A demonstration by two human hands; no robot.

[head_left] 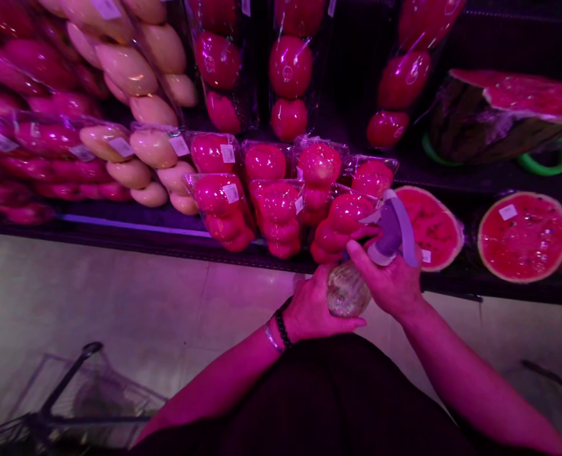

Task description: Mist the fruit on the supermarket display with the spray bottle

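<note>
Lengthwise, the purple tool (391, 229) points roughly forward.

Dark shelf (133, 238), pale floor (142, 285), magenta light

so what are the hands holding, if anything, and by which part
The left hand holds a round, mottled thing, perhaps a fruit, by its side. The right hand grips a purple tool by its lower part.
</note>
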